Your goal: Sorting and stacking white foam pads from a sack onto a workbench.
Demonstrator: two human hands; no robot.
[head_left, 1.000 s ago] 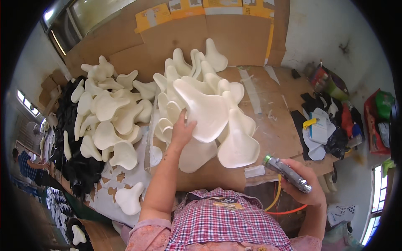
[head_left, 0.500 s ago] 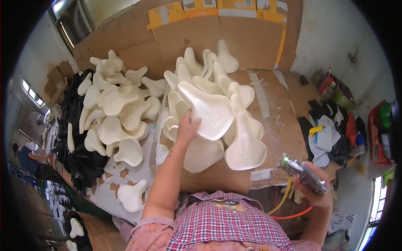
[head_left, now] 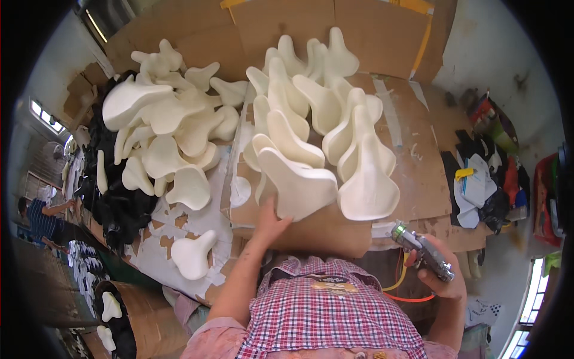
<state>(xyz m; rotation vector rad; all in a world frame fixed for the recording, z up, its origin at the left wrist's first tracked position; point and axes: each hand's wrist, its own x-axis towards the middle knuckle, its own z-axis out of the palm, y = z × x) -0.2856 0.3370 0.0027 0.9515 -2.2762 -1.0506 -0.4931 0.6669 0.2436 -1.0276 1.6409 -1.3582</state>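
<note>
My left hand (head_left: 270, 226) is closed on the near edge of a cream foam bicycle saddle pad (head_left: 302, 186), thumb by its lower rim and fingers partly hidden behind it. That pad is tilted up at the front of a row of similar saddle pads (head_left: 323, 105) standing nose up on the cardboard-covered table. Held in my right hand (head_left: 445, 263) is a metal spray gun (head_left: 421, 251), its nozzle pointing up and to the left. A yellow hose and an orange hose (head_left: 409, 298) run near it.
At left, a heap of saddle pads (head_left: 170, 152) lies beside black material (head_left: 113, 212). A single pad (head_left: 194, 255) rests on the nearer paper covering. Cardboard (head_left: 287, 30) stands behind the table. Bags and scraps (head_left: 478, 185) are at right. Another person (head_left: 48, 218) is far left.
The pad my left hand held up is gone from it; a bright pad now tops the left heap. My left hand has moved down onto another pad. The view has shifted; the spray gun stays in my right hand.
</note>
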